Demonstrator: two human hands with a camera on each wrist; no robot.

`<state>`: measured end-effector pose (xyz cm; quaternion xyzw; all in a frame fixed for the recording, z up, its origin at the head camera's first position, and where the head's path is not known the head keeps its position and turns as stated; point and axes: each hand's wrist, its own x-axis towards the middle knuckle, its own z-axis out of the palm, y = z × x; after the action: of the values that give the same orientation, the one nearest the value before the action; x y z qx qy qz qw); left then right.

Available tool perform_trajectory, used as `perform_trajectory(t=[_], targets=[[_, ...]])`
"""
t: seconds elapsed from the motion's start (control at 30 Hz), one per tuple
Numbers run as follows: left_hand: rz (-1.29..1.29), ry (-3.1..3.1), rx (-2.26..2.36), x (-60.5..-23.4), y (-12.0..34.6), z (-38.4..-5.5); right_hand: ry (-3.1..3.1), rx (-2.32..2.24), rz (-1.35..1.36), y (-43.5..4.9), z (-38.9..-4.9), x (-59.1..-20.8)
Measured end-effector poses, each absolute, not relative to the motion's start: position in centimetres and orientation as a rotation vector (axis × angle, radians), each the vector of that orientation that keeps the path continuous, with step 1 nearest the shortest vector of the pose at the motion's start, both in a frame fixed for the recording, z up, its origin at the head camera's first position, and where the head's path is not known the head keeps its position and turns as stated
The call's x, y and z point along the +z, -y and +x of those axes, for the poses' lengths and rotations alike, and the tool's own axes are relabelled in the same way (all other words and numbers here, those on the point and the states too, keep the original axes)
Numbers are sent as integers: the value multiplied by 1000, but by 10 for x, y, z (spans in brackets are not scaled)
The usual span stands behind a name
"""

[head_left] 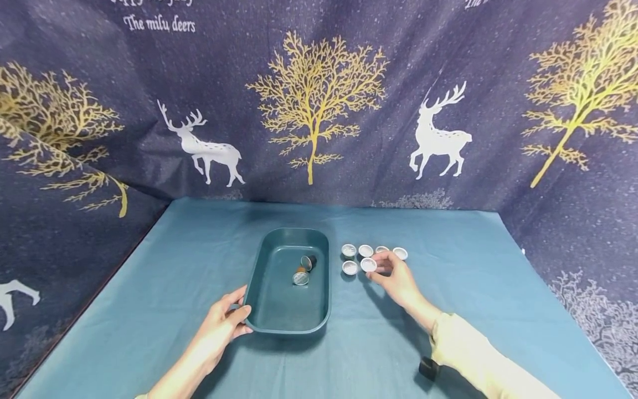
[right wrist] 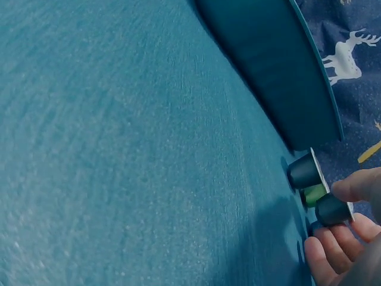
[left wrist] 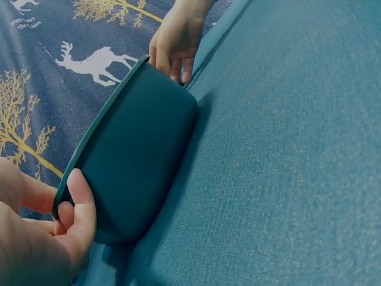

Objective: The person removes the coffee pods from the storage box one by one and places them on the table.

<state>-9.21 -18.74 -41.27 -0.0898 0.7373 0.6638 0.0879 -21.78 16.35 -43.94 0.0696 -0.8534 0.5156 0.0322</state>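
Observation:
A dark teal tray (head_left: 288, 331) stands on the cloth with two coffee capsules inside, a brown one (head_left: 301, 276) and a dark one (head_left: 310, 261) side by side. My left hand (head_left: 224, 318) grips the tray's rim at its near left corner, thumb along the outer wall in the left wrist view. To the tray's right, my right hand (head_left: 396, 280) pinches a dark teal coffee capsule (right wrist: 333, 210) between thumb and fingers, its pale lid facing up in the head view. Beside it is another dark capsule (right wrist: 305, 171), with a green capsule (right wrist: 314, 194) partly hidden behind.
Several more capsules with silvery lids, among them a left one (head_left: 349, 251) and a far right one (head_left: 400, 253), form a row behind my right hand. A small black object (head_left: 428, 368) is by the right sleeve. A printed curtain (head_left: 349, 166) rises behind the table.

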Motion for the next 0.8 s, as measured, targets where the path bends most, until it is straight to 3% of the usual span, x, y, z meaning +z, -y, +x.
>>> perform_trajectory(t=[0.8], targets=[[-296,-2184,1988,-411,185,-88,2642,1493,185,-162,-214,-448]])
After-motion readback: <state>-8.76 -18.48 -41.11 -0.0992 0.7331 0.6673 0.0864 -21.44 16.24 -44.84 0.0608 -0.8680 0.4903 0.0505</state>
